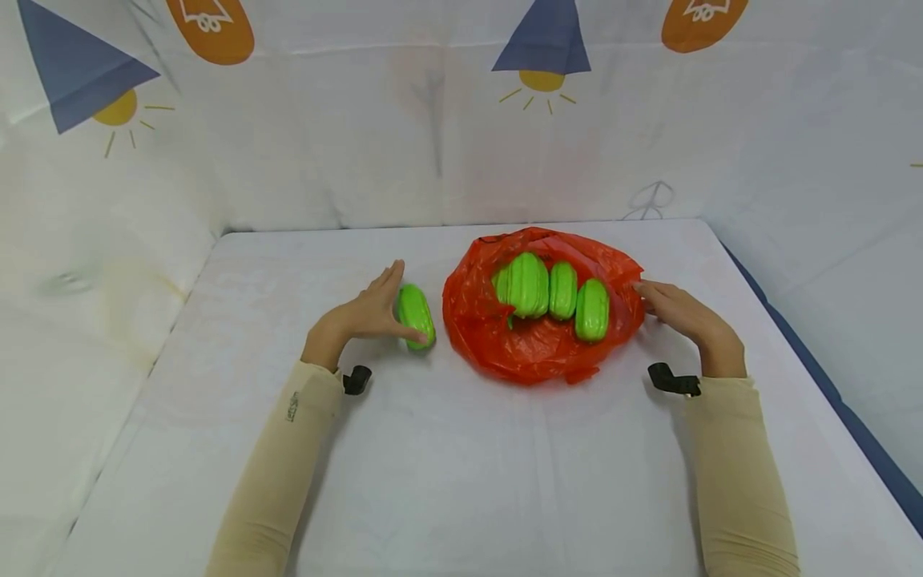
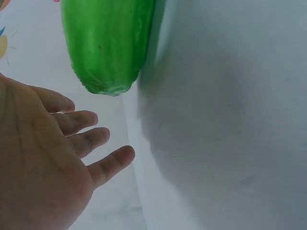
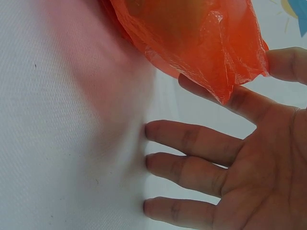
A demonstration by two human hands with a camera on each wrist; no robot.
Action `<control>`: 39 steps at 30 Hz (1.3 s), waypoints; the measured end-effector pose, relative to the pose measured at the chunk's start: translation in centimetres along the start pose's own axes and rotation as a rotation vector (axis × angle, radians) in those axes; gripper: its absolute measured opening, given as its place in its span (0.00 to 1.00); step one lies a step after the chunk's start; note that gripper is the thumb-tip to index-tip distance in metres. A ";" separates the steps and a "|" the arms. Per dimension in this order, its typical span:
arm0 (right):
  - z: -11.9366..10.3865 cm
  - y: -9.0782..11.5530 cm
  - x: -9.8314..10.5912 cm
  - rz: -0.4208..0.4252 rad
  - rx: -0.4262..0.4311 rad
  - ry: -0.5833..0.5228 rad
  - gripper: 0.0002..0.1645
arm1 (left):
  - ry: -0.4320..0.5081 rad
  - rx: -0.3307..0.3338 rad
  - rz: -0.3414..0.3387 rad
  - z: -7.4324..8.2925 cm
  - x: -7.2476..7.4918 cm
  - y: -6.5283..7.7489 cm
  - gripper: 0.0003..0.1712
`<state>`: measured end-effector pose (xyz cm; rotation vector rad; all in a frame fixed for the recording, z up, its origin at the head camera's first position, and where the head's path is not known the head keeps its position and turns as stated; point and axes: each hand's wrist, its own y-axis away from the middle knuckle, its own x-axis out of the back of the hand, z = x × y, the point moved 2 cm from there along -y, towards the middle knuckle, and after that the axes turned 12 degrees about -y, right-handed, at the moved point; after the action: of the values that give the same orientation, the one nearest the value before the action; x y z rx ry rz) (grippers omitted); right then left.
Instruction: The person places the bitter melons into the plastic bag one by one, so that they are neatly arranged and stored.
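Note:
A short, thick green cucumber (image 1: 416, 316) lies on the table to the left of a red plastic bag (image 1: 497, 357). My left hand (image 1: 371, 308) is spread around its left side, thumb near the lower end and fingers beyond the upper one. In the left wrist view a gap shows between the fingers (image 2: 111, 165) and the cucumber (image 2: 108, 48). Several more green cucumbers (image 1: 529, 286) lie in the open mouth of the bag. At the bag's right edge is my right hand (image 1: 681, 312), its fingers extended, with the thumb and index finger at a corner of the plastic (image 3: 225, 72).
A white cloth covers the table (image 1: 461, 473), and a white sheet (image 1: 346, 136) with printed lamps hangs behind it. Dark blue edging (image 1: 808, 353) runs along the right side. Each wrist carries a small black camera mount.

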<state>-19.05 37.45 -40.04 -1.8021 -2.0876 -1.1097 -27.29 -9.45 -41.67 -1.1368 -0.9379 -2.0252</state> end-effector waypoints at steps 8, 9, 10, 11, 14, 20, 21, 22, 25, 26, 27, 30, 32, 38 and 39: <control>-0.1 0.1 0.0 -0.003 -0.005 0.006 0.52 | 0.020 0.004 -0.019 -0.3 -1.0 0.0 0.83; -0.2 0.1 0.0 -0.003 -0.006 0.006 0.52 | 0.021 0.005 -0.020 -0.3 -1.1 0.0 0.82; -0.2 0.1 0.0 -0.003 -0.006 0.006 0.52 | 0.016 0.008 -0.022 -0.3 -1.2 0.0 0.82; -0.2 0.1 -0.1 -0.005 -0.005 0.007 0.52 | 0.011 0.008 -0.023 -0.4 -1.4 0.0 0.82; -0.1 0.1 -0.1 -0.006 -0.011 0.002 0.53 | 0.007 0.005 -0.028 -0.5 -1.7 0.0 0.81; 0.0 0.1 0.0 -0.009 0.007 0.011 0.50 | 0.025 -0.020 -0.016 -0.4 -1.7 -0.3 0.82; 0.0 0.0 0.1 -0.010 0.014 0.012 0.50 | 0.028 -0.023 -0.015 -0.3 -1.6 -0.2 0.82; 0.0 0.0 0.1 -0.011 0.020 0.013 0.50 | 0.028 -0.025 -0.014 -0.2 -1.5 -0.3 0.82; 0.1 0.0 0.2 -0.015 0.022 0.012 0.50 | 0.034 -0.027 -0.018 0.0 -1.5 -0.4 0.82; 0.1 0.0 0.2 -0.015 0.018 0.007 0.51 | 0.035 -0.022 -0.020 0.1 -1.5 -0.4 0.81; 0.1 0.0 0.2 -0.016 0.011 0.006 0.51 | 0.033 -0.018 -0.019 0.2 -1.5 -0.4 0.81; 0.0 0.0 0.2 -0.016 -0.004 0.005 0.52 | 0.038 -0.003 -0.019 0.5 -1.6 -0.4 0.82; 0.0 0.1 0.2 -0.013 -0.008 0.007 0.53 | 0.031 0.013 -0.019 0.7 -1.6 -0.4 0.82; 0.0 0.0 0.1 -0.015 0.000 0.014 0.52 | -0.005 0.038 -0.012 1.0 -1.9 -0.4 0.82; -0.1 0.0 0.1 -0.014 0.002 0.015 0.52 | -0.011 0.035 -0.011 1.1 -1.9 -0.4 0.82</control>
<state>-19.06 37.50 -39.92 -1.7753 -2.0956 -1.1208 -26.31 -8.03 -43.01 -1.1268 -0.9838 -2.0056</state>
